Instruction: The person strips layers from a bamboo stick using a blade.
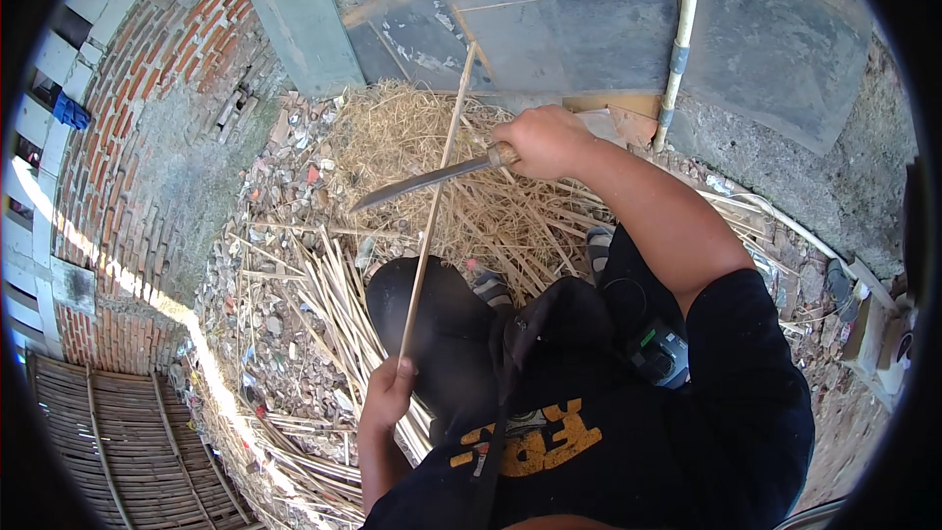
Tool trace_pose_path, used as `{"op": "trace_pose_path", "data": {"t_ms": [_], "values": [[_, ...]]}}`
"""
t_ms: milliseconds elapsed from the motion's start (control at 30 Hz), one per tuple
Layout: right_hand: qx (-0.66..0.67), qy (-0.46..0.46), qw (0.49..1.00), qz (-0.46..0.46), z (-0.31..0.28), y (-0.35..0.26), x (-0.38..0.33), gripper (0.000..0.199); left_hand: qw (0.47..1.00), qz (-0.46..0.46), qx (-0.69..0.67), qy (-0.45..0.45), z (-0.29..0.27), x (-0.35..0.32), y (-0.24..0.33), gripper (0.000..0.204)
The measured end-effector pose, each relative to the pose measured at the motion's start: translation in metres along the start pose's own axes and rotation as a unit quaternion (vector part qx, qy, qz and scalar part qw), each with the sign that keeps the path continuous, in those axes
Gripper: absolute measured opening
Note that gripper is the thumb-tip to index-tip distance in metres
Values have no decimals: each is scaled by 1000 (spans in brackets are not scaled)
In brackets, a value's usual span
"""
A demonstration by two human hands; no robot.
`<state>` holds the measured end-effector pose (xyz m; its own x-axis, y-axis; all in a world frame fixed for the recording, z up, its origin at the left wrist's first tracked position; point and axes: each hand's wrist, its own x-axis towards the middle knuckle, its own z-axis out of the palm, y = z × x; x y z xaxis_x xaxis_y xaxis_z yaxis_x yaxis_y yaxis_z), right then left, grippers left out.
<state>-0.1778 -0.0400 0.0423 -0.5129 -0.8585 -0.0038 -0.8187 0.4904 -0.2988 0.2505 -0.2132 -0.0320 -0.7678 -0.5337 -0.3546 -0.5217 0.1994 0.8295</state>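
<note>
A long, thin bamboo strip (pixel 439 201) slants up and away from my left hand (pixel 391 392), which is closed around its near end. My right hand (pixel 547 141) grips the wooden handle of a large knife (pixel 422 184). Its long blade points left and crosses the strip about midway along; whether the edge touches the strip I cannot tell. Beneath the knife lies a heap of pale shavings (pixel 383 137). Beside my left knee rests a bundle of split bamboo strips (pixel 339 304).
Rubble covers the ground (pixel 280 329). Grey panels (pixel 589 25) and a white pipe (pixel 679 59) stand against the far wall. A brick wall (pixel 147 118) rises on the left, above a slatted bamboo panel (pixel 118 442). A box-like object (pixel 873 348) sits at the right.
</note>
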Motion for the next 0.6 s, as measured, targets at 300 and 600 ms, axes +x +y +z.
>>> {"op": "trace_pose_path", "data": {"t_ms": [300,600], "values": [[103,-28,994,19,63,18,46,33,975,34,217,43,10,8,24,41],[13,-90,994,-63,40,-28,16,30,995,25,96,27,2,7,5,38]]}}
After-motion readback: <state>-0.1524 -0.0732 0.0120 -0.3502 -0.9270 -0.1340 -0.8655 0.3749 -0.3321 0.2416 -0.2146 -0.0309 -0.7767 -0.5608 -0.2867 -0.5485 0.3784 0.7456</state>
